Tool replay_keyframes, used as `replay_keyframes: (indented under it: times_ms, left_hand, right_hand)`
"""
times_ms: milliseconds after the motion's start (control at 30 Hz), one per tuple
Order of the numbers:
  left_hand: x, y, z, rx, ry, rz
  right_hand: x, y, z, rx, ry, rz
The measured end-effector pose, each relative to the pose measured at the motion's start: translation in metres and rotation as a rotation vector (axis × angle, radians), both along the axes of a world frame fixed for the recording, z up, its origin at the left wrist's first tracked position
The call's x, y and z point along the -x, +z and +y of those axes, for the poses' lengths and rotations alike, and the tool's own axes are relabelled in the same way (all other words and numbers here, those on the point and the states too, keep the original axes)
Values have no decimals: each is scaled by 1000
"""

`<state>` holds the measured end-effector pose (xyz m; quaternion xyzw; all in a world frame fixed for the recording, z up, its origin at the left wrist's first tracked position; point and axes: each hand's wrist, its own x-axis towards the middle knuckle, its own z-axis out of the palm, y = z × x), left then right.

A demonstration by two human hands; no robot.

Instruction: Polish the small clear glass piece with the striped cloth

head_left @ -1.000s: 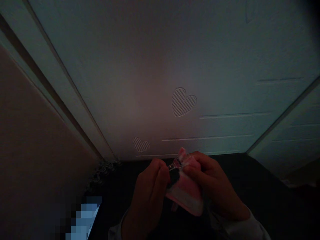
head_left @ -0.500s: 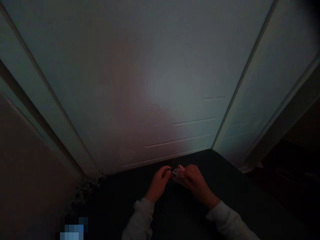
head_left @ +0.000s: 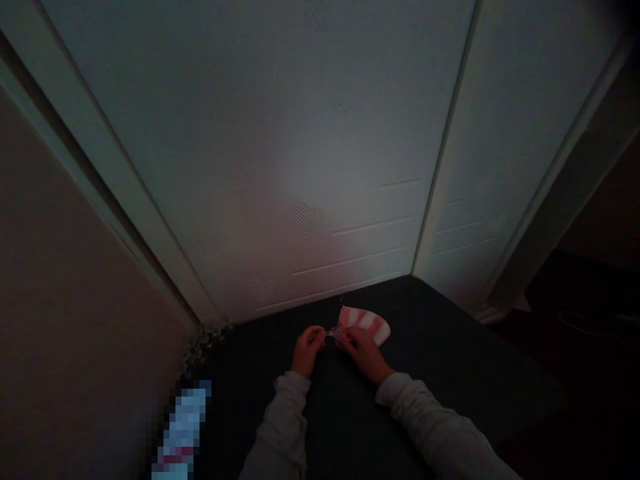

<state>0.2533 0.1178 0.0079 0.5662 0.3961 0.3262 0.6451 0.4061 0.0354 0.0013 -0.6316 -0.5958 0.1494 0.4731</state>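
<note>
A pink-and-white striped pouch (head_left: 376, 324), fanned out at its far end and gathered at its neck, is held just above or on the dark tabletop. My right hand (head_left: 363, 349) is closed on the gathered neck, with fingers and thumb pinched together. To its left, my left hand (head_left: 307, 348) pinches the end of a thin pale strand (head_left: 330, 333) that runs to the neck. Whether the strand is a tie or a drawstring cannot be made out in the dim light. Fingertips cover part of the neck.
The dark tabletop (head_left: 280, 413) meets a pale panel with embossed hearts (head_left: 306, 220) at its back. Small leafy decorations (head_left: 205, 343) line the left rear corner. A blurred-out pale blue patch (head_left: 183, 427) shows at lower left. Beyond the table's right side lies a dark floor.
The striped pouch has come into clear view beyond my right hand, where the fingers mostly covered it before. Both hands sit a little further left and higher in view, as the camera view has shifted.
</note>
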Motion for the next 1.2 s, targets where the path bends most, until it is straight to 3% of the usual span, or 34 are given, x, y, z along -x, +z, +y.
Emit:
replay_keyframes:
  times_ms: [233, 400, 533, 667, 833, 1033, 1200]
  left_hand:
    - [25, -6, -42, 209, 64, -252]
    - [30, -4, -73, 469, -99, -405]
    - [29, -2, -79, 540, -172, -554]
    - [34, -5, -65, 518, -153, -668]
    - [42, -2, -39, 427, -75, -708]
    - [30, 5, 4, 270, 46, -610]
    - [17, -10, 40, 135, 310, -504]
  right_hand:
    - [19, -1, -25, 35, 65, 208]
    - [31, 4, -27, 12, 47, 342]
    - [53, 3, -26, -33, 34, 393]
    - [68, -3, -31, -84, 16, 401]
    - [60, -7, -23, -118, 13, 435]
    - [44, -7, 19, -88, 50, 469]
    - [31, -2, 57, -53, 23, 493]
